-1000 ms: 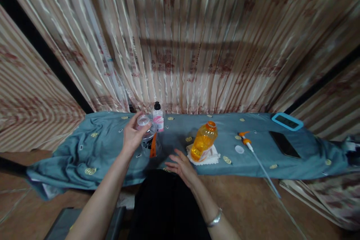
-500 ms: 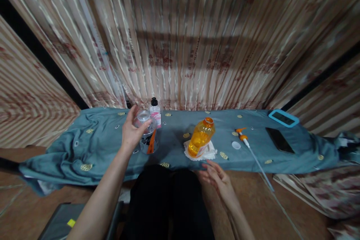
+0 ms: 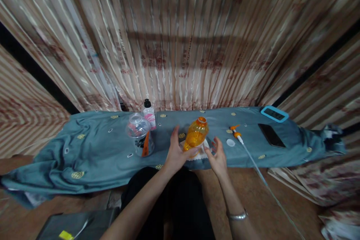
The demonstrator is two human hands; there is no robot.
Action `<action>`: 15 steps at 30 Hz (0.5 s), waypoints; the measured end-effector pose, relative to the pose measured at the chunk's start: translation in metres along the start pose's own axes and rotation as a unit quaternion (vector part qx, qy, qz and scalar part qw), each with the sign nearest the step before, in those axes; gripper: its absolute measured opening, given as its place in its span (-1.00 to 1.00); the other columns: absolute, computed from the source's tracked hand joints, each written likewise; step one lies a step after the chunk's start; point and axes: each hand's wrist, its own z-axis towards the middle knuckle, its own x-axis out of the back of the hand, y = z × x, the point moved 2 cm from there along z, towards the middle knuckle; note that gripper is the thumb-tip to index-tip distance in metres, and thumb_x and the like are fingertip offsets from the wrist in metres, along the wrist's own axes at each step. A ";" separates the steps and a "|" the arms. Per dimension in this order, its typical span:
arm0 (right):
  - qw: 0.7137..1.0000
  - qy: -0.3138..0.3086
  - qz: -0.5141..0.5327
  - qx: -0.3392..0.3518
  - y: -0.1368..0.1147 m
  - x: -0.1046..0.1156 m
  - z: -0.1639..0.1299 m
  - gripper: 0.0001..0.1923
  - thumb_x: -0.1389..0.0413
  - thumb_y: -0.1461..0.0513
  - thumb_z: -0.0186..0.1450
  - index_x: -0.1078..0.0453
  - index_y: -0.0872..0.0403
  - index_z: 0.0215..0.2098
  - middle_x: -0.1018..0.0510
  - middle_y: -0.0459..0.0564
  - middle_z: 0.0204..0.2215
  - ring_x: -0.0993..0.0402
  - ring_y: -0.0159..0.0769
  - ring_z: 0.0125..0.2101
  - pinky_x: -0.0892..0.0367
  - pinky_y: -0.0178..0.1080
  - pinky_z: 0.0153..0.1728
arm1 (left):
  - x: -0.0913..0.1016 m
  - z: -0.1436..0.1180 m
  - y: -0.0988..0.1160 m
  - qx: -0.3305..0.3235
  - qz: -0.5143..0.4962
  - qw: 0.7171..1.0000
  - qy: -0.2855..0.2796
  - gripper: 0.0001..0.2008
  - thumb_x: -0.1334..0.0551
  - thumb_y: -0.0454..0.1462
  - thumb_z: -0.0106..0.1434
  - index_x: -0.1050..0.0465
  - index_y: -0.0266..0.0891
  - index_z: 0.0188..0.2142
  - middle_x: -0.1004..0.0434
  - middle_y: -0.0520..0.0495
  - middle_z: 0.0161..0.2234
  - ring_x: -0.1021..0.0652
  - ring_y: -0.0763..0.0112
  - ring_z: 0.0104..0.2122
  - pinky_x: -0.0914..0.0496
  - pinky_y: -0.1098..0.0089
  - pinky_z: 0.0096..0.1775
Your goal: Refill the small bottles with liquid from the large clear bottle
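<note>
Now both hands are at the orange bottle (image 3: 196,137), which stands uncapped near the front edge of the surface (image 3: 92,146), about midway along it, on a white cloth (image 3: 206,149). The left hand (image 3: 176,153) is open with its thumb and fingers against the bottle's left side, not clenched around it. The right hand (image 3: 218,155) is just beside the bottle's right side, fingers loosely spread; whether it touches the bottle or the cloth cannot be told. A clear bottle (image 3: 139,135) with an orange strip stands to the left, apart from both hands, and a small white bottle with a black cap (image 3: 149,115) stands just behind it near the back edge. To the right lie a white cap (image 3: 230,142), an orange pump with a long tube (image 3: 237,134), a black phone (image 3: 270,135) and a blue-framed device (image 3: 274,113) toward the back right corner.
</note>
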 end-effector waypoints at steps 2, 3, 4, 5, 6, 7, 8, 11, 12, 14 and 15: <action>0.999 -0.015 -0.036 0.000 0.009 -0.006 0.013 -0.43 -0.18 0.11 0.31 -0.21 0.02 0.24 -0.27 0.11 0.25 -0.29 -0.02 0.17 -0.24 0.18 0.13 | -0.023 0.012 -0.020 0.013 0.002 1.000 0.007 0.06 -0.53 -0.16 -0.19 -0.11 -0.20 0.28 -0.07 -0.33 0.34 -0.10 -0.10 0.35 0.06 -0.08 0.34; 0.998 -0.023 -0.053 -0.001 0.012 -0.008 0.018 -0.45 -0.18 0.11 0.31 -0.22 0.02 0.23 -0.27 0.11 0.25 -0.28 -0.02 0.18 -0.22 0.19 0.14 | -0.030 0.018 -0.027 0.006 -0.001 1.000 0.012 0.04 -0.53 -0.18 -0.19 -0.14 -0.19 0.26 -0.11 -0.31 0.32 -0.11 -0.10 0.35 0.07 -0.08 0.34; 0.997 -0.032 -0.070 -0.004 0.014 -0.011 0.022 -0.46 -0.18 0.11 0.31 -0.24 0.02 0.21 -0.27 0.10 0.25 -0.27 -0.02 0.18 -0.22 0.19 0.15 | -0.036 0.023 -0.031 -0.004 -0.003 1.000 0.010 0.00 -0.54 -0.21 -0.21 -0.19 -0.18 0.23 -0.16 -0.28 0.30 -0.13 -0.11 0.34 0.07 -0.09 0.33; 0.995 -0.042 -0.086 -0.009 0.016 -0.014 0.025 -0.49 -0.18 0.11 0.31 -0.26 0.02 0.19 -0.29 0.10 0.24 -0.28 -0.04 0.18 -0.23 0.18 0.15 | -0.040 0.026 -0.034 -0.015 -0.002 1.000 0.008 -0.05 -0.54 -0.25 -0.25 -0.26 -0.16 0.18 -0.23 -0.24 0.26 -0.15 -0.11 0.32 0.08 -0.09 0.33; 0.993 -0.054 -0.100 -0.016 0.018 -0.016 0.028 -0.52 -0.17 0.11 0.31 -0.29 0.02 0.16 -0.33 0.09 0.21 -0.32 -0.06 0.15 -0.25 0.14 0.13 | -0.041 0.029 -0.035 -0.022 -0.001 1.000 0.011 -0.10 -0.54 -0.29 -0.27 -0.32 -0.14 0.12 -0.29 -0.21 0.22 -0.17 -0.11 0.31 0.06 -0.10 0.33; 0.991 -0.068 -0.112 -0.025 0.019 -0.018 0.030 -0.57 -0.17 0.10 0.32 -0.33 0.02 0.12 -0.38 0.08 0.16 -0.37 -0.11 0.11 -0.30 0.10 0.10 | -0.042 0.031 -0.036 -0.027 0.001 1.000 0.014 -0.16 -0.52 -0.31 -0.26 -0.36 -0.13 0.08 -0.31 -0.20 0.20 -0.19 -0.10 0.30 0.03 -0.09 0.32; 0.988 -0.083 -0.123 -0.036 0.021 -0.019 0.032 -0.62 -0.16 0.09 0.32 -0.37 0.03 0.07 -0.44 0.05 0.09 -0.42 -0.15 0.04 -0.34 0.04 0.05 | -0.041 0.033 -0.035 -0.033 0.005 0.999 0.013 -0.21 -0.51 -0.31 -0.24 -0.38 -0.15 0.05 -0.34 -0.20 0.18 -0.23 -0.08 0.28 -0.02 -0.08 0.31; 0.981 -0.119 -0.135 -0.071 0.025 -0.021 0.036 -0.72 -0.17 0.08 0.32 -0.43 0.05 -0.08 -0.53 -0.02 -0.10 -0.51 -0.25 -0.13 -0.43 -0.10 -0.10 | -0.037 0.035 -0.033 -0.051 0.011 0.999 -0.004 -0.32 -0.49 -0.32 -0.21 -0.43 -0.20 -0.02 -0.46 -0.21 0.07 -0.38 -0.02 0.17 -0.15 -0.04 0.26; 0.980 -0.124 -0.133 -0.081 0.026 -0.022 0.037 -0.73 -0.17 0.08 0.32 -0.44 0.06 -0.11 -0.54 -0.03 -0.13 -0.51 -0.27 -0.16 -0.44 -0.12 -0.14 | -0.035 0.035 -0.033 -0.045 0.002 0.999 -0.008 -0.33 -0.49 -0.31 -0.20 -0.43 -0.20 -0.02 -0.50 -0.19 0.03 -0.43 0.00 0.11 -0.21 -0.03 0.22; 0.981 -0.123 -0.113 -0.100 0.029 -0.024 0.038 -0.72 -0.16 0.08 0.32 -0.44 0.09 -0.12 -0.54 -0.04 -0.15 -0.51 -0.27 -0.19 -0.45 -0.14 -0.17 | -0.033 0.035 -0.033 -0.015 -0.032 0.999 -0.026 -0.35 -0.48 -0.28 -0.17 -0.43 -0.21 -0.03 -0.55 -0.17 -0.05 -0.53 0.06 -0.01 -0.33 0.00 0.13; 0.982 -0.118 -0.097 -0.108 0.030 -0.025 0.038 -0.71 -0.16 0.07 0.32 -0.43 0.10 -0.11 -0.53 -0.04 -0.15 -0.51 -0.27 -0.20 -0.45 -0.14 -0.18 | -0.032 0.035 -0.033 0.001 -0.050 0.998 -0.033 -0.36 -0.49 -0.26 -0.16 -0.43 -0.22 -0.03 -0.57 -0.17 -0.07 -0.55 0.08 -0.05 -0.37 0.02 0.09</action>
